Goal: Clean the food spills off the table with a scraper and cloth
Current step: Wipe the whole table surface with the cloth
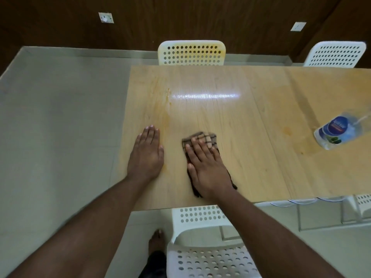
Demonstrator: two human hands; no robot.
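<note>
The right hand lies flat, fingers straight and slightly spread, pressing a checked brown cloth onto the wooden table at lower centre of the frame. The cloth is folded; its front edge shows beyond the fingertips and a dark corner trails out beside the wrist. It looks soft and light, liable to bunch or slide under the palm, so a flat press over its middle appears the sound hold. The left hand rests palm down on bare table just left of the cloth, fingers straight and close together, holding nothing. Between the hands an orange smear runs up toward the glare in mid-frame; a second orange patch sits further right. A clear spray bottle lies at the right edge. No scraper is visible. White perforated chairs stand around the table.
</note>
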